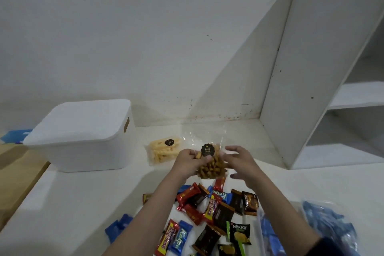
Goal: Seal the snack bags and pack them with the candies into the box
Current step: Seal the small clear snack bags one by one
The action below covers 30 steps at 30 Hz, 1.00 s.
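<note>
A clear snack bag of brown pieces (212, 167) with a dark round sticker is lifted above the white table. My left hand (190, 161) grips its left side, thumb near the sticker. My right hand (239, 161) is beside the bag's right edge with spread fingers; whether it touches the bag is unclear. The bag's open clear top stands up behind it. A second clear bag of yellow sticks (163, 151) lies flat behind, left of my hands. The white box (83, 137) stands at the left with its lid on. Several wrapped candies (207, 212) lie scattered under my forearms.
A white shelf unit (324, 72) rises at the right. A clear bag of blue candies (328, 226) lies at the lower right, and blue wrappers (117, 227) sit at the lower left. A brown surface (16, 174) borders the table's left edge.
</note>
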Motion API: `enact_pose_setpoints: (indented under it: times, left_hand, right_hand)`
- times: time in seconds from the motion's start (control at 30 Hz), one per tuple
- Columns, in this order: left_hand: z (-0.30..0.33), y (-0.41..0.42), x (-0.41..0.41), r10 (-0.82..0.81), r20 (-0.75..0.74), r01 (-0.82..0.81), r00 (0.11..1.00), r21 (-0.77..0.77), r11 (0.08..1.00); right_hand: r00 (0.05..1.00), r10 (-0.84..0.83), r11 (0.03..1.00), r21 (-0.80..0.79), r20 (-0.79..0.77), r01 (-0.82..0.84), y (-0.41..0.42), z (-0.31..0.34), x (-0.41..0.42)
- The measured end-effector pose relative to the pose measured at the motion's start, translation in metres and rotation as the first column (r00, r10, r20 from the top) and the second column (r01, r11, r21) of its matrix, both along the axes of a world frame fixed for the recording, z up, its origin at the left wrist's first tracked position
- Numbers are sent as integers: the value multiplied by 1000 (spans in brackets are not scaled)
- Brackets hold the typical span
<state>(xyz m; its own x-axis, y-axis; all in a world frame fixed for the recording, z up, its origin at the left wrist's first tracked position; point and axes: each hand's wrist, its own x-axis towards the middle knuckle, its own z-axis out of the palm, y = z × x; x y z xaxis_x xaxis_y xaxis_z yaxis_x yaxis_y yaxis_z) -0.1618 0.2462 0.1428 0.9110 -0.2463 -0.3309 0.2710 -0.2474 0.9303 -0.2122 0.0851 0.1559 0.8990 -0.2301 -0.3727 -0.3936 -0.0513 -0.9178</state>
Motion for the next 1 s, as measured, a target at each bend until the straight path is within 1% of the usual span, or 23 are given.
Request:
enact_pose_setpoints:
  times: [0.03, 0.1, 0.2, 0.27, 0.37, 0.5, 0.57, 0.67, 0.77, 0.8, 0.83, 0.9, 0.93, 0.97, 1.0]
  left_hand:
    - [-7, -9, 2, 16, -25, -16, 1000, 4, 1000]
    - [-21, -27, 6, 17, -53, -16, 998, 15, 1000]
    - [-43, -54, 13, -78, -87, 81, 993, 34, 996]
    - [-55, -73, 20, -145, -100, 152, 984, 72, 986]
    - [-73, -103, 31, -154, -105, 167, 982, 128, 978]
    - [-92, -135, 40, -159, -148, 182, 976, 158, 971]
    - [-102, -145, 42, -185, -170, 215, 968, 176, 961]
    - [-114, -150, 43, -217, -162, 251, 963, 234, 939]
    - [-120, -147, 44, -250, -110, 271, 962, 268, 925]
    - [-122, -144, 45, -239, -70, 249, 968, 269, 931]
    - [-122, -140, 46, -208, 0, 200, 978, 264, 944]
    - [-117, -128, 51, -77, 194, 32, 978, 224, 974]
    - [-114, -122, 55, 5, 284, -66, 959, 206, 976]
    - [-112, -115, 60, 77, 345, -157, 935, 210, 965]
    - [-111, -108, 66, 131, 377, -236, 917, 246, 940]
  right_hand:
    - [1000, -29, 1000, 7, 3, 29, 0, -9, -2]
    - [990, -139, 990, -20, 34, 139, -7, -27, -1]
    - [959, -283, 954, -99, 27, 284, -28, -50, 7]
    - [938, -346, 928, -145, 1, 343, -45, -63, 13]
    - [930, -368, 906, -237, -27, 351, -67, -82, 22]
    - [923, -374, 893, -303, -91, 332, -87, -107, 29]
    - [924, -363, 890, -342, -125, 303, -94, -119, 31]
    - [931, -328, 890, -383, -163, 247, -98, -131, 32]
    - [937, -292, 888, -418, -191, 192, -95, -137, 37]
    - [935, -304, 872, -448, -181, 197, -93, -137, 38]
    - [935, -326, 837, -502, -137, 218, -89, -137, 40]
    - [945, -326, 743, -607, 42, 283, -77, -132, 44]
    - [947, -292, 723, -616, 135, 311, -69, -128, 49]
    - [950, -240, 728, -610, 200, 313, -61, -125, 56]
    - [956, -185, 748, -599, 226, 287, -53, -122, 63]
